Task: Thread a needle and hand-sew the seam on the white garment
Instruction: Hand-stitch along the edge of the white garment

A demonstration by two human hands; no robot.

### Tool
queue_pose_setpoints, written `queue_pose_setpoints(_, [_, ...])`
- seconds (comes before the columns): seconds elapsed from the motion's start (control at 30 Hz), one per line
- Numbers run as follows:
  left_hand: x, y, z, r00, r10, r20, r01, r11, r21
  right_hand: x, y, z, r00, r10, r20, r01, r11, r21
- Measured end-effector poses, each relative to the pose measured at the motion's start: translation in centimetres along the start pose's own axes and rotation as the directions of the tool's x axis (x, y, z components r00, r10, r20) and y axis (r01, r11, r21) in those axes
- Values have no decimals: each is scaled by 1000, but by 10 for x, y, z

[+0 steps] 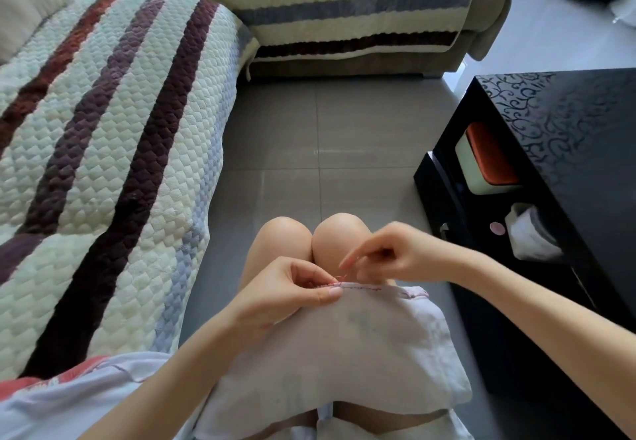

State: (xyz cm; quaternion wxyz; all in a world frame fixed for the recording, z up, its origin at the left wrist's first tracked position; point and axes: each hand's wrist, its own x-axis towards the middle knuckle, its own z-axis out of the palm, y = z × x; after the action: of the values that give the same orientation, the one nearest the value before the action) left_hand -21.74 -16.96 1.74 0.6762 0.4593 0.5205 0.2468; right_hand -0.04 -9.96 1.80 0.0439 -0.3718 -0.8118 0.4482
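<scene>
The white garment (344, 346) lies spread over my lap, its far edge folded into a seam (364, 289) with a line of reddish stitches. My left hand (292, 291) pinches that seam edge between thumb and fingers. Just above the seam, my right hand (389, 253) pinches the red thread (342, 276), index finger stretched out to the left. A short loop of thread runs from the fingers down into the fabric. The needle itself is too small to make out.
A sofa with a striped quilted cover (103, 150) runs along my left and across the back. A black cabinet (550, 164) stands at my right, with an orange-lidded box (488, 160) and a tissue roll (531, 233) on its shelf. Grey tiled floor (327, 143) lies ahead.
</scene>
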Motion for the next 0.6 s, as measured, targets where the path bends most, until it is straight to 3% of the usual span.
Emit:
queue_pose_setpoints(0.13, [-2,4,1,1000,0,-2,0,1000,16,-5,-6,11,994,18,-112,-20,1000,-18])
queue_pose_setpoints(0.3, [-8,10,4,999,10,-39,-6,995,96,-6,-27,-12,979,-39,-200,84,971,224])
queue_pose_setpoints(0.47, [-10,10,8,994,63,-93,-40,973,226,-4,-46,-12,963,-100,-250,143,977,159])
queue_pose_setpoints(0.6, [-12,9,7,991,60,-119,-36,980,198,1,-43,-10,925,-58,-376,78,996,38])
